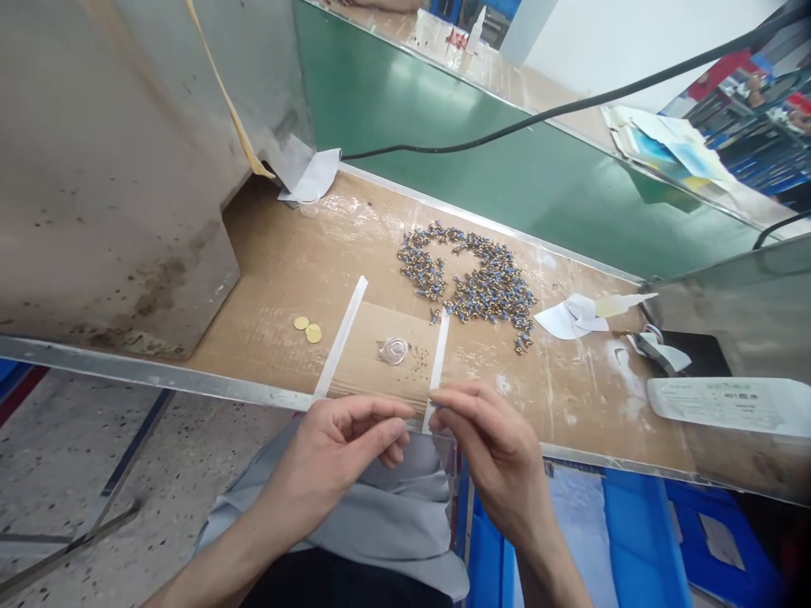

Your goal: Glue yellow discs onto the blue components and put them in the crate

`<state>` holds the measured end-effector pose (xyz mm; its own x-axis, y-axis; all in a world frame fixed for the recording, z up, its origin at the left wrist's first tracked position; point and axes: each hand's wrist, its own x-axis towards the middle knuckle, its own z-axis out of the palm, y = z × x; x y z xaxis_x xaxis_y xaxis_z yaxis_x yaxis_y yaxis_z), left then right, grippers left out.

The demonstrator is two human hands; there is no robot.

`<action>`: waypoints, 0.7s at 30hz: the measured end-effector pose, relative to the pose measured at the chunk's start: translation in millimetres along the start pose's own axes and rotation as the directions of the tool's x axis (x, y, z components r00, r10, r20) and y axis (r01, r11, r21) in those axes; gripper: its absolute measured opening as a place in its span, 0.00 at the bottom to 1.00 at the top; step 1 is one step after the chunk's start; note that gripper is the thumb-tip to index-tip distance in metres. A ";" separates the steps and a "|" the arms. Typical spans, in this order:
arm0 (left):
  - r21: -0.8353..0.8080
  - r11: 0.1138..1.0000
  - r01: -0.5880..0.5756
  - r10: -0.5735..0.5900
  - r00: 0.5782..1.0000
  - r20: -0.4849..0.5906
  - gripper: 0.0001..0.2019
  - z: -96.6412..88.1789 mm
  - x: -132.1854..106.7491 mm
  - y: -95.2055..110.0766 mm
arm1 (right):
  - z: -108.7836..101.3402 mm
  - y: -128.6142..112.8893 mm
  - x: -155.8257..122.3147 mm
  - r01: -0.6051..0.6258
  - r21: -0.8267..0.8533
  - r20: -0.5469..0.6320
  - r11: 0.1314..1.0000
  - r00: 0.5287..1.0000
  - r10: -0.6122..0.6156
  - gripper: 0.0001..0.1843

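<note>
My left hand (345, 439) and my right hand (487, 439) meet at the near edge of the cardboard-covered bench (266, 279), fingers pinched together. Between the fingertips sits something too small to make out. My right fingers touch the near end of a white strip (438, 359). A second white strip (342, 333) lies to the left, just beyond my left hand. Between the strips rests a small clear round cap (394, 350). Further back lies a heap of several small blue and gold parts (478, 283).
Two gold discs (307, 328) lie left of the strips. Paper scraps (570, 317) and a white labelled bag (728, 404) sit at right. A metal housing (114, 169) stands at left, a green divider (507, 160) behind. Blue bins (634, 549) are below the bench.
</note>
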<state>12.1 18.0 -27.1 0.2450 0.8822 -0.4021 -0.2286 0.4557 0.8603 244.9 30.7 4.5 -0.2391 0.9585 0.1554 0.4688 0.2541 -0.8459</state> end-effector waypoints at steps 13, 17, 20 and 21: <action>-0.092 0.993 0.079 -0.066 0.989 0.136 0.10 2.5 -3.1 2.9 | -0.6 -15.0 -5.8 0.192 0.004 0.072 0.981 0.979 -0.192 0.13; -0.232 0.963 0.133 -0.092 0.980 0.177 0.14 2.7 -4.4 0.7 | 6.3 -11.6 -8.6 0.157 0.095 0.028 0.983 0.987 -0.160 0.12; -0.270 0.957 0.108 -0.060 0.982 0.180 0.13 0.0 -7.7 -1.4 | 7.4 -7.9 -11.9 0.135 0.100 0.020 0.986 0.990 -0.138 0.14; -0.278 0.957 0.087 -0.041 0.985 0.168 0.12 -1.6 -9.0 -2.0 | 7.8 -7.1 -12.6 0.114 0.107 0.005 0.988 0.993 -0.115 0.14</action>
<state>8.9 9.4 -25.7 0.4092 0.8301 -0.3788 -0.4589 0.5460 0.7009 238.0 15.8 4.6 -0.2959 0.9221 0.2492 0.3452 0.3465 -0.8722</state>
